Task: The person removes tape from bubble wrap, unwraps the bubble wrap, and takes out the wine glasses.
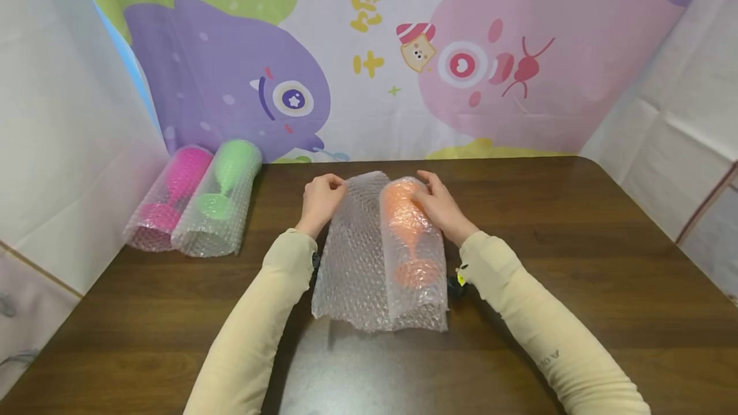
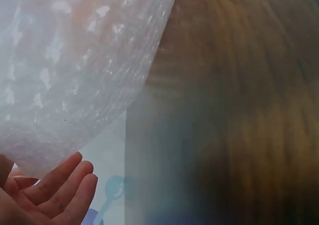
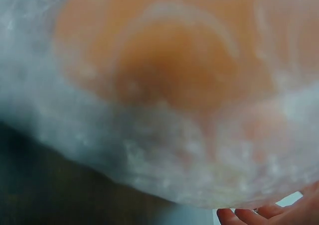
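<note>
An orange goblet lies rolled in the right part of a bubble wrap sheet, its bowl toward the back and its foot toward me. The sheet's left part is a single unrolled flap. At the flap's upper left corner my left hand pinches the edge; in the left wrist view its fingers show at the wrap's tip. My right hand holds the wrapped bowl from the right, thumb on top. The right wrist view is mostly filled by blurred wrap and the goblet's foot.
On the left side of the table lie two wrapped goblets side by side, one pink and one green. A printed cloth hangs along the back edge. White panels flank the table.
</note>
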`<state>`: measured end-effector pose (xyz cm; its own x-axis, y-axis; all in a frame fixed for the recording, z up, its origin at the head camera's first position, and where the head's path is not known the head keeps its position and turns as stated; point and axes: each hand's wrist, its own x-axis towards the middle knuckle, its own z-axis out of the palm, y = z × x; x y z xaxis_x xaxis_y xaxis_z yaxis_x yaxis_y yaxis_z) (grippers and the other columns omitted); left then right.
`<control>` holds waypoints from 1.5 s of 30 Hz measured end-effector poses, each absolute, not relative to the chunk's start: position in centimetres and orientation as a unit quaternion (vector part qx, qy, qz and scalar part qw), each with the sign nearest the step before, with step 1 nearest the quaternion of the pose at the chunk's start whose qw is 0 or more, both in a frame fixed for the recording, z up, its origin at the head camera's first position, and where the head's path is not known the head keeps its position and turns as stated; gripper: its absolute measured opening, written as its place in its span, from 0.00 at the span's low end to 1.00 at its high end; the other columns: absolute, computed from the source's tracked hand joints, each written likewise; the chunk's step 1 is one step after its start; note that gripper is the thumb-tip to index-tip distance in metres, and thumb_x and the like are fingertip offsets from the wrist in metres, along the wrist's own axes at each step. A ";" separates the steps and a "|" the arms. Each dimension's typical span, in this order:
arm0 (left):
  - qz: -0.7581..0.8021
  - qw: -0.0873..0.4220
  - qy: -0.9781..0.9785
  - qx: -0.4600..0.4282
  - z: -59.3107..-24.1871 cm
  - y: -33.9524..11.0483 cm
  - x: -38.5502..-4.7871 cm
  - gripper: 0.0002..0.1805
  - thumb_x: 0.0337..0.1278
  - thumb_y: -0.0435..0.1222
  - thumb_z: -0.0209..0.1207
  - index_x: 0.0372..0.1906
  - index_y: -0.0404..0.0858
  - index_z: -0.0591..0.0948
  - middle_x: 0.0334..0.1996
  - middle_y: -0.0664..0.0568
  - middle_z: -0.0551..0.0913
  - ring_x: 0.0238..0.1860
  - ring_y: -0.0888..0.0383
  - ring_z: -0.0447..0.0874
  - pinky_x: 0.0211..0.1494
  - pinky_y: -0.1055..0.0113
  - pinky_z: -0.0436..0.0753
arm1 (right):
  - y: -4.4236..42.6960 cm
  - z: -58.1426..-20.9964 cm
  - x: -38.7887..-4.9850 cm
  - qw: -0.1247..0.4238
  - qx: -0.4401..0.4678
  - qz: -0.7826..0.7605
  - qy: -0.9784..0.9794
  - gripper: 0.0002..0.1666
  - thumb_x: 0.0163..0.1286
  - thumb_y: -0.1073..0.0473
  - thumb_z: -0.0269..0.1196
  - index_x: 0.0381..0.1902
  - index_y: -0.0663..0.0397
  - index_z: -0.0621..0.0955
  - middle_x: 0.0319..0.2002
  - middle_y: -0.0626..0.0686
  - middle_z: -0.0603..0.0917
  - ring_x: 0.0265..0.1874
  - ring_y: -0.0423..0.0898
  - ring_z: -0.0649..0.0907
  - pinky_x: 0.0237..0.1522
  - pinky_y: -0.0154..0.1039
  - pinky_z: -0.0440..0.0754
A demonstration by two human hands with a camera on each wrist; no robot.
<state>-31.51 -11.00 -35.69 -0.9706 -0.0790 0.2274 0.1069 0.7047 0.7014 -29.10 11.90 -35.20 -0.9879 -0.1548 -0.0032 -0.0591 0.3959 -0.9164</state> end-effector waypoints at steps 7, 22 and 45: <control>-0.408 0.110 -0.906 0.011 -36.3 -11.3 -31.2 0.13 0.57 0.40 0.52 0.38 0.38 0.82 0.35 0.46 0.83 0.33 0.51 0.77 0.38 0.59 0.76 | 12.2 -35.3 -29.1 0.047 -0.073 -0.536 0.839 0.32 0.69 0.55 0.46 0.70 0.46 0.54 0.68 0.61 0.54 0.66 0.56 0.56 0.65 0.54 0.56; -0.424 0.115 -0.898 0.005 -37.0 -11.5 -31.4 0.13 0.58 0.40 0.52 0.41 0.36 0.81 0.38 0.44 0.82 0.40 0.49 0.78 0.44 0.57 0.76 | 12.4 -35.4 -29.4 0.040 -0.064 -0.534 0.842 0.29 0.70 0.57 0.45 0.68 0.48 0.59 0.66 0.60 0.60 0.64 0.53 0.61 0.62 0.52 0.60; -0.442 0.126 -0.887 -0.038 -35.7 -10.9 -31.6 0.11 0.59 0.41 0.54 0.39 0.40 0.82 0.29 0.49 0.82 0.27 0.56 0.75 0.30 0.67 0.74 | 12.2 -33.1 -28.9 0.036 -0.083 -0.484 0.871 0.26 0.65 0.63 0.50 0.62 0.51 0.68 0.63 0.58 0.65 0.62 0.54 0.65 0.57 0.51 0.67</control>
